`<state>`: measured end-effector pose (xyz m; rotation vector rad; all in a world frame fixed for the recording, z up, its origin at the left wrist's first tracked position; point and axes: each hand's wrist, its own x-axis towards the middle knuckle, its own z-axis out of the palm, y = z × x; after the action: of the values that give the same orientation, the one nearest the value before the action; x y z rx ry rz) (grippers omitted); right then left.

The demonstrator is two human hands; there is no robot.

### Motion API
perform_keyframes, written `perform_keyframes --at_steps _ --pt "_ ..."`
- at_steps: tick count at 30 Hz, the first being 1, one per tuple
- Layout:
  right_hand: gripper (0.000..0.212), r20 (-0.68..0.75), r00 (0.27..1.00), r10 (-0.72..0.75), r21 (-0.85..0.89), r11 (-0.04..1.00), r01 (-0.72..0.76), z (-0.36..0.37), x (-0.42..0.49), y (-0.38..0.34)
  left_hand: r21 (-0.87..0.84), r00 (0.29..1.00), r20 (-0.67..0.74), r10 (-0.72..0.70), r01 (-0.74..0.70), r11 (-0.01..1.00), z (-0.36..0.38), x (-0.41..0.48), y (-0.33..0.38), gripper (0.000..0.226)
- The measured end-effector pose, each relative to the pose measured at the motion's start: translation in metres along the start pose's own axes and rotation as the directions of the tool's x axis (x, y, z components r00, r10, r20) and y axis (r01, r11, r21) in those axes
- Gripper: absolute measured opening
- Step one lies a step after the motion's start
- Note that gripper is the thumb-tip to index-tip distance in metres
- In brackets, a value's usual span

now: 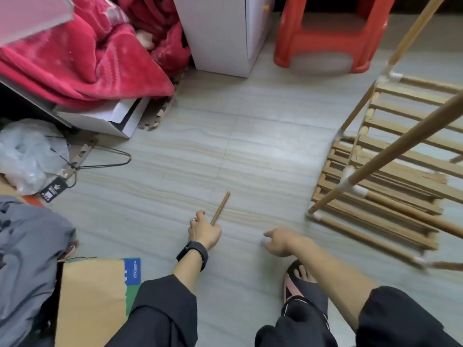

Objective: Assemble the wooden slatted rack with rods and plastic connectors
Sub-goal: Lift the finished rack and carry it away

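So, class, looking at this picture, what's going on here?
A person on the floor is mid-assembly. The left hand grips a short wooden rod. The right hand reaches to something small and white, perhaps a plastic connector; blur hides whether it is held. The partly built slatted rack, with rods and white connectors fitted, lies to their right.
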<state>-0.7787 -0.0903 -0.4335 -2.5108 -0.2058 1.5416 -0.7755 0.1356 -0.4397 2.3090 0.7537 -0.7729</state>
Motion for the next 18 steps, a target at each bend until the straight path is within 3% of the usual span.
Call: perform_keyframes --at_steps 5,9,12,14,18 --pt "0.045 -0.118 0.991 0.059 0.008 0.998 -0.058 -0.038 -0.085 0.031 -0.027 0.936 0.099 0.337 -0.336 0.941 0.002 -0.035 0.072 0.066" --pt "0.041 -0.178 0.974 0.138 0.028 0.99 -0.135 -0.047 -0.174 0.073 -0.074 0.789 0.193 0.583 -0.581 0.81 0.01 -0.087 0.146 0.063" --pt "0.039 -0.176 0.965 0.196 0.163 0.972 -0.168 -0.051 -0.238 0.115 -0.144 0.639 0.254 0.726 -0.717 0.682 0.018 -0.129 0.188 0.065" --pt "0.04 -0.176 0.959 0.222 0.305 0.938 -0.161 -0.052 -0.272 0.142 -0.152 0.575 0.286 0.767 -0.763 0.629 0.023 -0.149 0.206 0.061" --pt "0.04 -0.328 0.893 0.308 0.554 0.828 -0.082 -0.038 -0.319 0.177 -0.121 0.551 0.262 0.792 -0.795 0.594 0.034 -0.163 0.222 0.043"
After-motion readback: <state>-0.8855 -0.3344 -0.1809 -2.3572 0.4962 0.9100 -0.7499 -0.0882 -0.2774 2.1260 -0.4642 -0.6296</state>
